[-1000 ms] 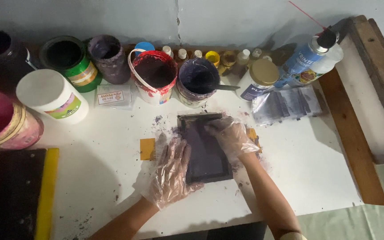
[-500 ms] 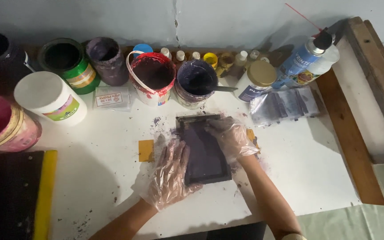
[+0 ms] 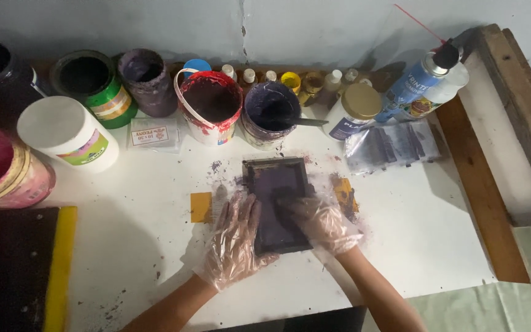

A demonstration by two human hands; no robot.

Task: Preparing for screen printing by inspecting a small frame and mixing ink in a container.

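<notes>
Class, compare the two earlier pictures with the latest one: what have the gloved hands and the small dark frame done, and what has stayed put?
Little has changed. The right hand has slid slightly down the dark frame, its fingers still pressing on the purple-stained surface. The left hand stays flat against the frame's left edge. Nothing was picked up or let go. The frame, the paint tubs and the yellow tape pieces remain where they were on the white table.

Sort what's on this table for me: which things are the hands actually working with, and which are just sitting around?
In hand: small dark screen frame, left hand steadying its edge, right hand pressing on it.

Lying about: open purple ink tub, red-rimmed bucket, white lidded jar, spray can, yellow-edged squeegee.
</notes>
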